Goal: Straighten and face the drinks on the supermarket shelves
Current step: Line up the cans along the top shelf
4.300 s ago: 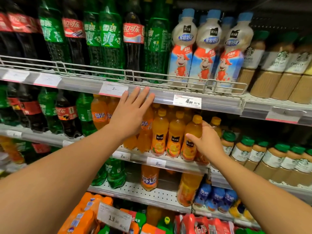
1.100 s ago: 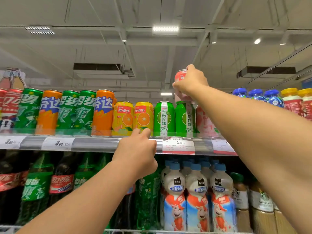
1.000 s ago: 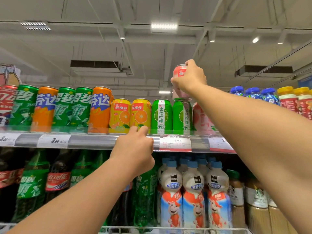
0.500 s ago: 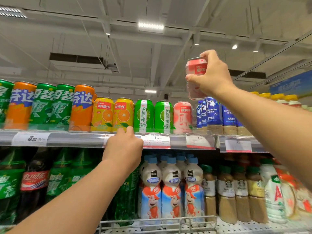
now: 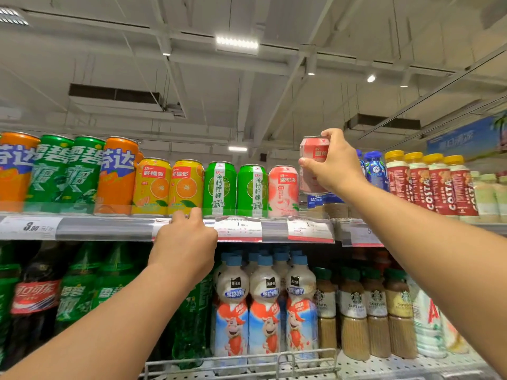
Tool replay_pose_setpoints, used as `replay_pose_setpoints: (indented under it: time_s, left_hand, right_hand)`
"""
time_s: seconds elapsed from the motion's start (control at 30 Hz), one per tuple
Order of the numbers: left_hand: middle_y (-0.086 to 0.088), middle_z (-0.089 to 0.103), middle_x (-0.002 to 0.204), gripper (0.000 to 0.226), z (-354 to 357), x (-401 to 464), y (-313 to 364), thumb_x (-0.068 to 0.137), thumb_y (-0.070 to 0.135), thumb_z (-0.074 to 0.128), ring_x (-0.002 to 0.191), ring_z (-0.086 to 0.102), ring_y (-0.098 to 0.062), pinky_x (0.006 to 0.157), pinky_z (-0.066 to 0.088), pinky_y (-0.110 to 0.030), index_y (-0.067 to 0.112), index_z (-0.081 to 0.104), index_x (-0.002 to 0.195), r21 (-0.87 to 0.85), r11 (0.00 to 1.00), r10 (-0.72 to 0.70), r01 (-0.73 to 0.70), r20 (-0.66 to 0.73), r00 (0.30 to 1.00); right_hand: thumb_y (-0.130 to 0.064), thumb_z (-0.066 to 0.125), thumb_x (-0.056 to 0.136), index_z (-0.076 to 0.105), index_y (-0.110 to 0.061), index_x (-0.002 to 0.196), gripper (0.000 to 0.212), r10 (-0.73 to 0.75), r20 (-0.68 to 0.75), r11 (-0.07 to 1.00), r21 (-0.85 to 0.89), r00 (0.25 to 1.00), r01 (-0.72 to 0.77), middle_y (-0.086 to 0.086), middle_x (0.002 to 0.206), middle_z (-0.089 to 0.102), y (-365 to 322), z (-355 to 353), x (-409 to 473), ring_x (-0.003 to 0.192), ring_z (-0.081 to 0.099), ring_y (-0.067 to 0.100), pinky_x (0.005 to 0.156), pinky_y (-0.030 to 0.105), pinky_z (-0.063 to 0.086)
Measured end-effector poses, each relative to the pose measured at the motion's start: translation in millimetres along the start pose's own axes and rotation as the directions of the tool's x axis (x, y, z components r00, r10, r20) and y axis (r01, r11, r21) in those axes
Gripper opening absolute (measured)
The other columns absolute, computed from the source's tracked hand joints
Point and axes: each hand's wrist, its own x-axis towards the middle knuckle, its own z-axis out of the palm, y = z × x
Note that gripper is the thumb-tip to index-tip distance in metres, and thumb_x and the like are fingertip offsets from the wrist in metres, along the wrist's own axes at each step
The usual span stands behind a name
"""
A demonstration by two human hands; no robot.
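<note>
My right hand (image 5: 336,164) grips a pink peach drink can (image 5: 311,154) and holds it up just right of a matching pink can (image 5: 283,190) on the top shelf. The held can hangs a little above shelf level. My left hand (image 5: 184,244) rests on the top shelf's front rail (image 5: 109,229), its fingers curled over the edge below the yellow orange-juice cans (image 5: 170,185). Two green lemon cans (image 5: 236,189) stand between the yellow cans and the pink one.
Tall orange and green soda cans (image 5: 68,174) fill the top shelf's left. Blue bottles (image 5: 374,171) and red Costa bottles (image 5: 430,185) stand at its right. Below are green and cola bottles (image 5: 35,297), milk-drink bottles (image 5: 264,305) behind a wire guard, and Starbucks bottles (image 5: 356,311).
My right hand has lifted the pink can off the stack, carried it rightward and lowered it toward the gap right of the other pink can. My left hand has stayed on the rail.
</note>
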Motion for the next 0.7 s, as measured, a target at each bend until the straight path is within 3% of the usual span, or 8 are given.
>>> replay_pose_setpoints:
  time_s: [0.13, 0.33, 0.7]
  left_hand:
    - [-0.005, 0.028, 0.089, 0.019, 1, 2, 1, 0.082, 0.016, 0.051, 0.088, 0.039, -0.029, 0.060, 0.036, -0.037, 0.014, 0.063, 0.097, 0.009, 1.000, -0.003, 0.003, -0.009, 1.000]
    - [-0.004, 0.029, 0.090, 0.017, 3, 2, 3, 0.079, 0.014, 0.050, 0.083, 0.031, -0.027, 0.058, 0.035, -0.036, 0.017, 0.061, 0.091, 0.014, 1.000, -0.018, 0.018, 0.005, 1.000]
    - [-0.004, 0.031, 0.093, 0.018, 4, 0, 3, 0.080, 0.015, 0.051, 0.090, 0.042, -0.028, 0.056, 0.038, -0.034, 0.018, 0.062, 0.094, 0.050, 0.998, -0.026, 0.025, 0.014, 1.000]
  right_hand:
    - [-0.036, 0.075, 0.081, 0.040, -0.015, 0.132, 0.066, 0.030, 0.031, 0.997, -0.066, 0.999, -0.028, 0.010, 0.127, 0.050, 11, 12, -8, 0.110, 0.052, 0.025, 0.092, 0.039, 0.046]
    - [-0.039, 0.071, 0.083, 0.037, -0.009, 0.141, 0.074, 0.081, 0.122, 0.986, -0.157, 0.989, -0.061, 0.011, 0.144, 0.038, 21, 24, -17, 0.126, 0.045, 0.030, 0.098, 0.039, 0.040]
    - [-0.043, 0.069, 0.085, 0.034, -0.013, 0.141, 0.073, 0.146, 0.259, 0.932, -0.360, 0.955, -0.045, 0.010, 0.143, 0.039, 15, 23, -14, 0.128, 0.040, 0.035, 0.096, 0.044, 0.042]
